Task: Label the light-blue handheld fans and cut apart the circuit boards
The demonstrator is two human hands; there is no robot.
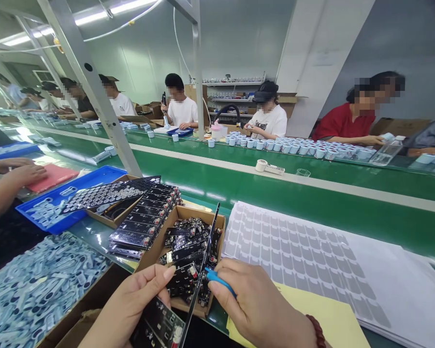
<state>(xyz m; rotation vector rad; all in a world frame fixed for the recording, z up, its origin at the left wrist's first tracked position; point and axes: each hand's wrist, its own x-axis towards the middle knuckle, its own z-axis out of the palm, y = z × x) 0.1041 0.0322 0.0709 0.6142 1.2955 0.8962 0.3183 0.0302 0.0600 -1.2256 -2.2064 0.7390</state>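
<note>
My left hand [136, 297] is closed on a black circuit board panel [163, 321] with small white and red parts on it. A long thin black edge strip [206, 253] stands upright along the panel's right side. My right hand [255, 297] is closed around a blue-handled hand tool [221, 280], whose working end lies against the strip; its exact kind is hidden by my fingers. Just beyond both hands, a cardboard box [220, 223] holds a heap of loose black circuit boards [188, 241]. Stacked board panels [141, 220] lie left of it.
Many pale blue plastic parts [47, 290] fill a box at the left. A blue tray [90, 186] sits behind it, near a co-worker's hands [21, 171]. White sticker sheets [293, 251] and yellow paper [311, 314] lie right. Beyond runs a green conveyor [188, 176]; several people sit across it.
</note>
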